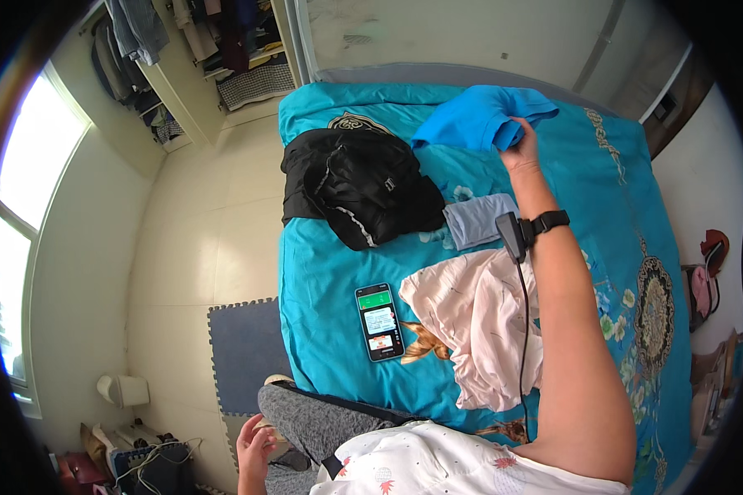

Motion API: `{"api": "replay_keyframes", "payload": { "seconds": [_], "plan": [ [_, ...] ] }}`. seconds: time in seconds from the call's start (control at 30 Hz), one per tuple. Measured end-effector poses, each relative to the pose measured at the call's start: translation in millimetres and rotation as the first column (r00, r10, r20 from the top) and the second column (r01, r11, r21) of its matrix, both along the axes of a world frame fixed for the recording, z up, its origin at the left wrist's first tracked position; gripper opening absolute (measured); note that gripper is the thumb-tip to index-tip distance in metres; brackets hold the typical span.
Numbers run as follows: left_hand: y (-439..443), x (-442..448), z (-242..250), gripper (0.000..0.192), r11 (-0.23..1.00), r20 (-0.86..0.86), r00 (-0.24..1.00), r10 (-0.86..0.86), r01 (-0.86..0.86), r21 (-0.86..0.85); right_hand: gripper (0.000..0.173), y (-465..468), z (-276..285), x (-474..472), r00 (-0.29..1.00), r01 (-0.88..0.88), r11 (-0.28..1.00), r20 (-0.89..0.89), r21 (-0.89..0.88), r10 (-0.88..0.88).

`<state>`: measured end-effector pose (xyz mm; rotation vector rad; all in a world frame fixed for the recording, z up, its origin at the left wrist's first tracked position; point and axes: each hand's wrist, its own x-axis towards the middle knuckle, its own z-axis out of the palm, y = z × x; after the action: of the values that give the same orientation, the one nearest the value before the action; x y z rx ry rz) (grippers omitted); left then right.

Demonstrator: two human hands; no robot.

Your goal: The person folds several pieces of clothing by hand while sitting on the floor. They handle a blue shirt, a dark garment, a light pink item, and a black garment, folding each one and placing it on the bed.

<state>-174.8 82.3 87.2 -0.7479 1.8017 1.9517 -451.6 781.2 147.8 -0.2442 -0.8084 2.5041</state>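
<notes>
My right hand (522,148) reaches over the bed and grips the edge of a bright blue fabric garment (470,117), which lies bunched on the far part of the teal bedsheet (322,272). Beside my knee, off the bed's near left side, my left hand (257,440) holds nothing, its fingers loosely bent and apart. A rumpled black garment with a drawstring (371,185) lies left of the blue one. Between them and me sits a folded grey-blue cloth (478,221). Nearer, a crumpled pale pink garment (464,309) is partly hidden behind my right forearm.
A lit smartphone (381,323) lies on the sheet left of the pink garment. A strapped device (520,234) on my right forearm trails a black cable (525,334). A dark foam mat (244,356) covers floor beside the bed. Open wardrobe shelves (254,86) stand at the far left.
</notes>
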Motion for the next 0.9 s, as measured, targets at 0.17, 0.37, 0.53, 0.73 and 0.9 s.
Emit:
{"api": "replay_keyframes", "payload": {
  "seconds": [0.17, 0.37, 0.53, 0.73, 0.9],
  "plan": [
    [-11, 18, -11, 0.036, 0.998, 0.093, 0.994, 0.066, -0.066, 0.002, 0.079, -2, -72, 4, 0.955, -0.016, 0.998, 0.295, -0.06, 0.033],
    [-21, 40, -26, 0.035, 0.998, 0.197, 0.979, 0.053, -0.055, 0.007, 0.08, -46, -181, 36, 0.837, 0.087, 0.994, 0.535, 0.071, -0.111],
    [-23, 39, -38, 0.035, 1.0, 0.2, 0.979, 0.024, -0.021, -0.018, 0.046, -66, -214, 50, 0.782, -0.13, 0.599, 0.453, 0.79, -0.428],
    [-20, 46, -50, 0.035, 0.995, 0.236, 0.97, -0.052, 0.07, -0.066, 0.028, -146, -205, 97, 0.874, -0.375, 0.557, 0.483, 0.741, -0.054],
    [-19, 63, -50, 0.035, 0.989, 0.286, 0.957, -0.055, 0.092, -0.118, 0.019, -224, -180, 139, 0.807, -0.589, 0.282, 0.57, 0.757, 0.155]
  ]
}}
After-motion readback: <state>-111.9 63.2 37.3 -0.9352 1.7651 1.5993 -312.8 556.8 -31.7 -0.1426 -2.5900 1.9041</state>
